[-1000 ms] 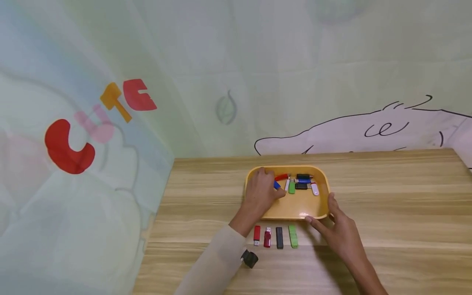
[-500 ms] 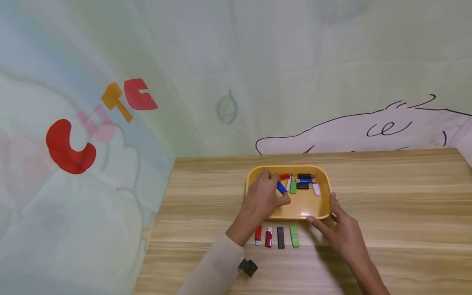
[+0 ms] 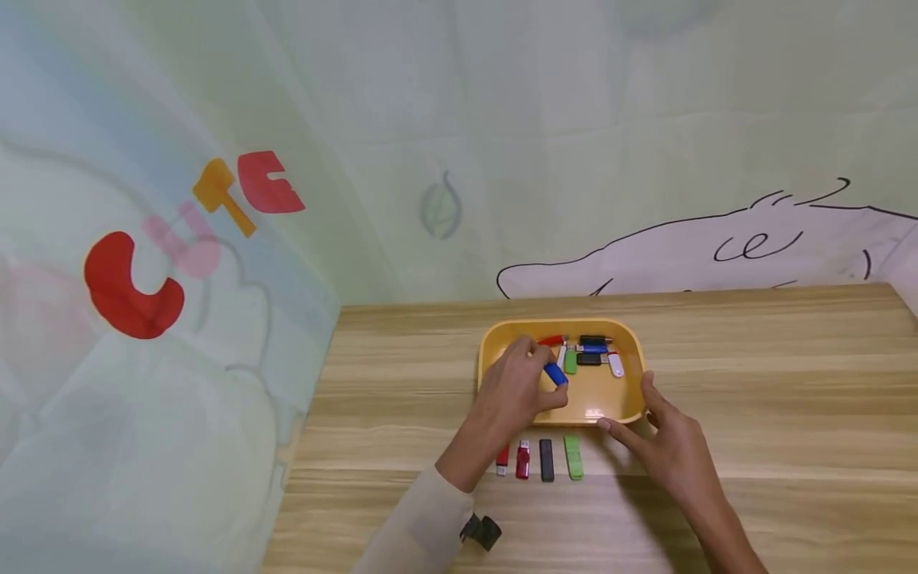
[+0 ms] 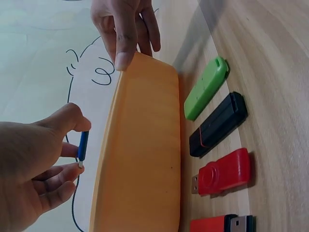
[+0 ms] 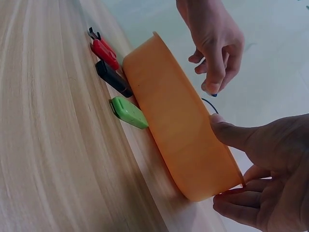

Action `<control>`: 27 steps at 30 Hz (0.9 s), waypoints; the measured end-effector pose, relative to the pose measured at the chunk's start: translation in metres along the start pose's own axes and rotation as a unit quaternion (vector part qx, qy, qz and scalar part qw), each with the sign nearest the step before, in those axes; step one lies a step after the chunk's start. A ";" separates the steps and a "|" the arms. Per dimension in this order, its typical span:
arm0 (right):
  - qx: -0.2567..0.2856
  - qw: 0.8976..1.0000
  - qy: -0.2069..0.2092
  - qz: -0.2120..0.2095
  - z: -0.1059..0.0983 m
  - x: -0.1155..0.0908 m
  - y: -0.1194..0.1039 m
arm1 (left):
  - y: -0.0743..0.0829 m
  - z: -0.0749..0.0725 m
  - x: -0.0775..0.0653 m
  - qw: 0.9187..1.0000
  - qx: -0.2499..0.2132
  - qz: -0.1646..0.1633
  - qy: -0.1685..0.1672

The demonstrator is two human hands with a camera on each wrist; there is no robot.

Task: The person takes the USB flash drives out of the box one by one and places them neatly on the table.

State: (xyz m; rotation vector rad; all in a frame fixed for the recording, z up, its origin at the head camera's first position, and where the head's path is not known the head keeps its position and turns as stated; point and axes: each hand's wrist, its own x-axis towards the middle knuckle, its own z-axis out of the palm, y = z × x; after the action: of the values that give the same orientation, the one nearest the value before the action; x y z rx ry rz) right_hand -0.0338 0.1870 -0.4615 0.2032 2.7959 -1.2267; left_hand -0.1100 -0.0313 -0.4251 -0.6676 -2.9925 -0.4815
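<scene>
Left cuff: a pale sleeve [image 3: 416, 522], with a small black object [image 3: 482, 532] just beside it, too indistinct to name.
Row on the wood: four USB sticks lie side by side between the person and the yellow tray [image 3: 595, 395]. From left to right they are a red stick [image 3: 502, 460] (partly hidden behind the left forearm [image 3: 466, 461], its metal plug toward the person), a dark red stick [image 3: 523, 462] with its plug toward the tray, a charcoal stick [image 3: 547, 461] and a lime stick [image 3: 573, 458].
Right hand: the right hand [image 3: 672, 446] grips the near right corner of the tray, thumb on the near rim, fingers bent against the end wall.
Left hand: over the tray, the left hand [image 3: 512, 384] pinches the held blue stick [image 3: 555, 373] between thumb and fingertips, parted just enough to span it.
Held stick: slanted in the head view; the left wrist view shows it clear of the tray rim, a pale tip at the fingers.
Tray's far half: a slim white stick [image 3: 562, 356], a short green stick [image 3: 570, 362], a black stick [image 3: 590, 359], a rounded white stick [image 3: 615, 365], a second blue stick [image 3: 592, 349], a second red stick [image 3: 552, 340] and a second black stick [image 3: 594, 340].
Beyond: the wooden table [image 3: 789, 383] ends at a pale backdrop [image 3: 574, 143] lettered CUTE.
</scene>
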 end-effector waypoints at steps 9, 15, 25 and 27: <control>-0.009 1.000 -0.011 0.001 -0.001 0.002 0.000 | 0.006 -0.005 -0.008 0.999 0.004 0.028 -0.023; -0.027 0.999 -0.011 -0.014 -0.004 0.001 0.001 | 0.011 -0.009 -0.013 0.998 -0.002 0.043 -0.043; -0.042 0.999 -0.009 -0.032 -0.009 0.002 0.000 | 0.017 -0.013 -0.021 0.995 0.000 0.081 -0.062; -0.041 0.999 -0.012 -0.029 -0.009 0.002 0.000 | 0.017 -0.013 -0.023 0.994 -0.001 0.094 -0.056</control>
State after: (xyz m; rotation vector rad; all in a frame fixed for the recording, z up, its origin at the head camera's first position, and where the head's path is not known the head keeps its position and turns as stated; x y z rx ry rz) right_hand -0.0358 0.1942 -0.4557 0.1033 2.8434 -1.1163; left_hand -0.0820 -0.0301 -0.4103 -0.9975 -2.9898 -0.4501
